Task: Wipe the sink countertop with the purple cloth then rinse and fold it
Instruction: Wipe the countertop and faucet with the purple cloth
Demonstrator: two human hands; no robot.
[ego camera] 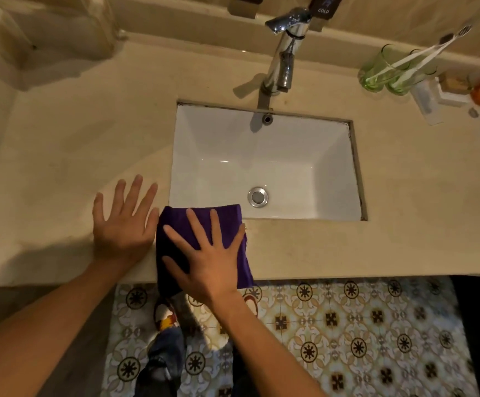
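Observation:
A purple cloth (pixel 176 222) lies folded flat on the beige countertop (pixel 347 247), at the front edge by the sink's near left corner; its lower end hangs over the edge. My right hand (pixel 207 259) presses flat on it with fingers spread. My left hand (pixel 124 222) rests flat on the bare counter just left of the cloth, fingers apart, holding nothing. The white sink (pixel 261 161) is dry-looking, with a chrome drain (pixel 258 197).
A chrome faucet (pixel 284 50) stands behind the sink. Two green glasses with toothbrushes (pixel 387 73) and small toiletry packets (pixel 456 90) sit at the back right. Patterned floor tiles and my feet show below the counter edge.

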